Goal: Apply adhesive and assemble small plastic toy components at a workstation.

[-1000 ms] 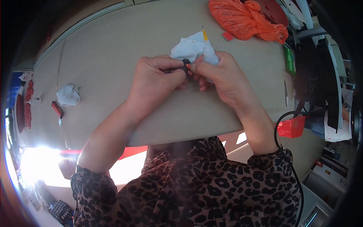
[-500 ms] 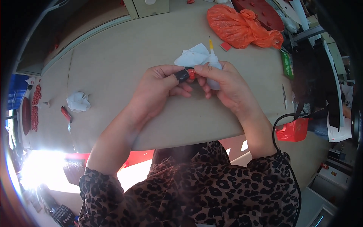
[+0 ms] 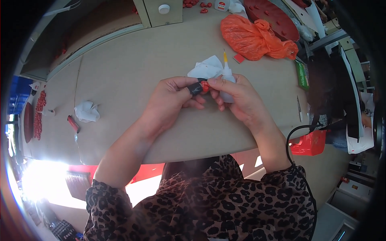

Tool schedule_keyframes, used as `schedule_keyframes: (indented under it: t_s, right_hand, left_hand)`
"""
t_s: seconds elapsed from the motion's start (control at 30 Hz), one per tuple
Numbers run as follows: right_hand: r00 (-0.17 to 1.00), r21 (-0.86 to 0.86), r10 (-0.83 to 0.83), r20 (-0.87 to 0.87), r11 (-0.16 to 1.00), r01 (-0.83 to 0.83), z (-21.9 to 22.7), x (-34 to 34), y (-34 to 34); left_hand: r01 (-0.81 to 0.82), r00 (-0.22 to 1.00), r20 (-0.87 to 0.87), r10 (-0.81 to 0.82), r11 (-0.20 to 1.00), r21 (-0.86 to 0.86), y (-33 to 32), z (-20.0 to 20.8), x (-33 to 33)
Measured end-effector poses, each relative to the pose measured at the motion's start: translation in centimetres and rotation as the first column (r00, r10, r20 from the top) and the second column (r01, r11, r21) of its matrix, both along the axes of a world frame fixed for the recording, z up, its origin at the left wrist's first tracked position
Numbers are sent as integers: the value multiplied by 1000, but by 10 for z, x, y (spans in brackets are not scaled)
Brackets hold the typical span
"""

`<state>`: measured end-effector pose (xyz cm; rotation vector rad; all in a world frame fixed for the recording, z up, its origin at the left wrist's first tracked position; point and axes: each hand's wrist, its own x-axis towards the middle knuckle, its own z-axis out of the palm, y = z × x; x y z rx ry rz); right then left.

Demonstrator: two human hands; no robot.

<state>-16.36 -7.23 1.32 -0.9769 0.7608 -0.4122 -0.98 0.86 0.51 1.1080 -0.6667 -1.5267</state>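
Black tape or finger cots cover the thumb and a fingertip of my left hand (image 3: 167, 100), which pinches a small glossy red piece (image 3: 204, 86). From the other side, the thumb and index finger of my right hand (image 3: 242, 94) meet that piece. My right hand also keeps a white squeeze bottle (image 3: 227, 78) against its palm, its yellow tip and thin needle pointing away from me. Just beyond the hands lies a crumpled white tissue (image 3: 206, 67) on the table. The exact shape of the red piece is partly hidden by fingers.
An orange plastic bag (image 3: 257, 36) lies at the back right beside a red round tray (image 3: 277, 18). At left are another tissue (image 3: 87, 111), a red-handled tool (image 3: 73, 124) and rows of red pieces (image 3: 39, 116). A thin metal tool (image 3: 299, 108) rests near the right edge.
The whole view has shifted, so the table and hands appear slightly lower and more shows at the back. Both hands keep their hold on the red piece, with little visible finger movement.
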Motion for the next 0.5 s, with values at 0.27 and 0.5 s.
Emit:
schedule_keyframes:
  t_s: [0.27,0.5]
  right_hand:
    - [1000,-25,3,13,1000,-3,0,-1,0]
    - [1000,-30,10,11,1000,-9,-1,-1,1]
  left_hand:
    - [-38,999,32,41,996,-75,0,-1,-2]
    - [-54,997,51,58,995,-80,1,-4,-1]
